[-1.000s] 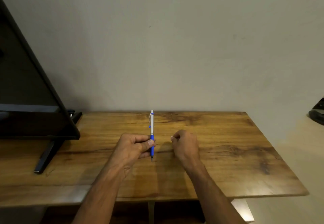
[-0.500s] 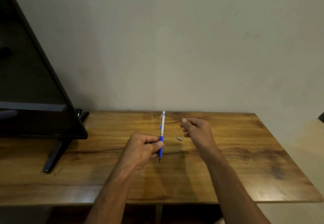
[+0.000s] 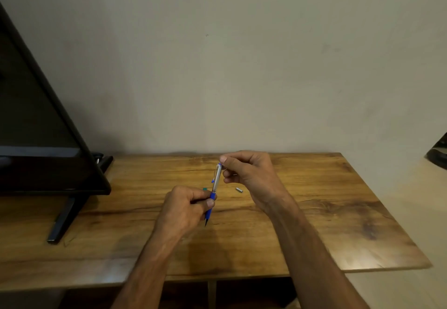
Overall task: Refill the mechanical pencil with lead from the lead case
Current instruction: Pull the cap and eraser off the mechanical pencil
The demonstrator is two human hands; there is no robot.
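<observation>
The left hand's (image 3: 188, 208) grip was clenched round the lower barrel of the blue-and-silver mechanical pencil (image 3: 217, 180) over the wooden desk (image 3: 314, 224), its top leaning toward one o'clock. The right hand's (image 3: 251, 175) grip pinched that top end. A small silver metal cap (image 3: 239, 190) lay at the pencil's three o'clock.

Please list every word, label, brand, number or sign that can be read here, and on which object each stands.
No text can be read.
Pencil: any print on the barrel is too small to read.
Television: dark, no brand mark visible.
Small metal piece on the table: no marking visible.
</observation>
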